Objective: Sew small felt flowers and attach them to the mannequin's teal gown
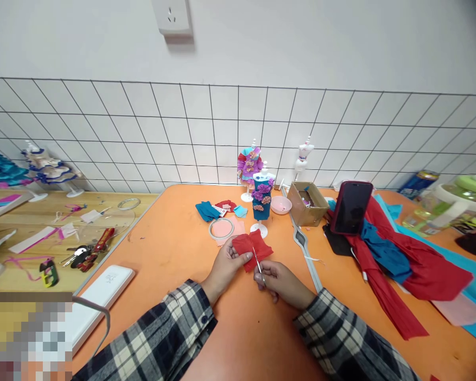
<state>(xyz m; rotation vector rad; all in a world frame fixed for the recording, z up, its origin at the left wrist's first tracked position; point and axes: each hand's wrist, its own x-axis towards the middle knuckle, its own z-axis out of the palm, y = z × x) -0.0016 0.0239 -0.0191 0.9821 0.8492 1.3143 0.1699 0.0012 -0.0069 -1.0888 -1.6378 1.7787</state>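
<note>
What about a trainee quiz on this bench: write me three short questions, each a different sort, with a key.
1. Which hand holds the scissors?
2. Look at the left hand. True or false: the piece of material it holds is blue.
3. Which thing stands just to the right of the small pink bowl?
A) The bunch of keys
B) The brown box
C) The white power outlet

Key:
1. The right hand.
2. False; the piece of material is red.
3. B, the brown box.
</note>
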